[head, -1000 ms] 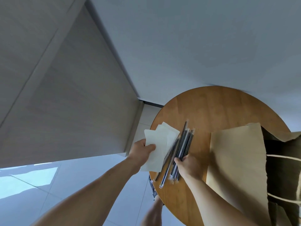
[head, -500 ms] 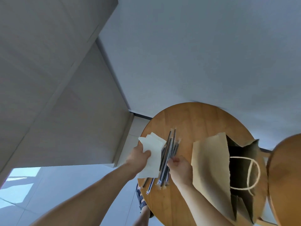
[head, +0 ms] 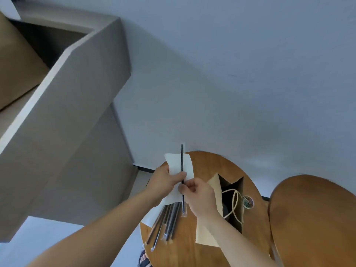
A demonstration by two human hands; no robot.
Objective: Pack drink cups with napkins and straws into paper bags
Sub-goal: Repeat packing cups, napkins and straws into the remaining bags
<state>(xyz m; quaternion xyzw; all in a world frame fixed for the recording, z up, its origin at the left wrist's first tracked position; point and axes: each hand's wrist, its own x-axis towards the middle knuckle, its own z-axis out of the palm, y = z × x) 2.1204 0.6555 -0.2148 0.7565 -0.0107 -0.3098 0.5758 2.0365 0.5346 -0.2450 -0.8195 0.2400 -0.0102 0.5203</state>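
Note:
My left hand [head: 163, 182] grips a white napkin [head: 187, 163] held up above the round wooden table [head: 210, 166]. My right hand [head: 198, 193] pinches one wrapped black straw [head: 181, 160] upright against the napkin. An open brown paper bag [head: 213, 185] with rope handles stands just right of my hands. Several more wrapped straws [head: 165, 220] lie on the table below my hands, beside another napkin [head: 152, 216]. No cup shows.
A small round tub of coloured clips [head: 248, 202] sits right of the bag. A second round wooden table [head: 312, 212] stands at the right. A grey wall block [head: 63, 120] fills the left; a sandalled foot [head: 144, 260] shows below the table edge.
Both hands have lifted off the table. My right hand now holds a single straw up against the napkin in my left hand. The view has tilted upward.

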